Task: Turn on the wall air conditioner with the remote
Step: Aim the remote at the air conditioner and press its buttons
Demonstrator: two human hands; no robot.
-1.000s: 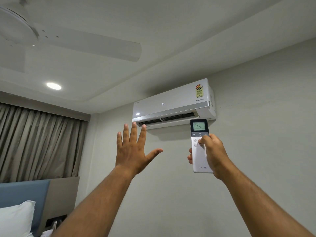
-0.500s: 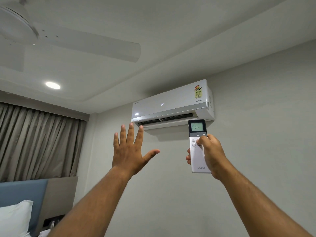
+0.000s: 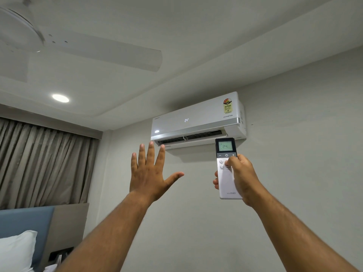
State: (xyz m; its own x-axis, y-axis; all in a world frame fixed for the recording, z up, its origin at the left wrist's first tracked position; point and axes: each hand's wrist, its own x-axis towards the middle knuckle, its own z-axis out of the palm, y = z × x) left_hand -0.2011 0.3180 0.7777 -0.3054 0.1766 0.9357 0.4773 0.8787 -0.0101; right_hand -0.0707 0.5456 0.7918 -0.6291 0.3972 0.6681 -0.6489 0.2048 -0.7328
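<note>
The white wall air conditioner (image 3: pixel 198 119) hangs high on the wall, its front panel showing a lit 24 and its lower flap open. My right hand (image 3: pixel 240 176) holds a white remote (image 3: pixel 226 179) upright just below the unit's right end. The remote's screen reads 24, and my thumb rests on the buttons under the power key. My left hand (image 3: pixel 150 173) is raised below the unit's left end, palm toward the wall, fingers spread, holding nothing.
A white ceiling fan (image 3: pixel 78 46) hangs at the upper left, with a round ceiling light (image 3: pixel 60 98) nearby. Grey curtains (image 3: pixel 45 163) cover the left wall. A blue headboard (image 3: pixel 25 220) and a white pillow (image 3: pixel 15 252) sit at the lower left.
The view and both hands have drifted slightly left; my left hand has risen a little toward the unit. The remote stays held and pointed upward.
</note>
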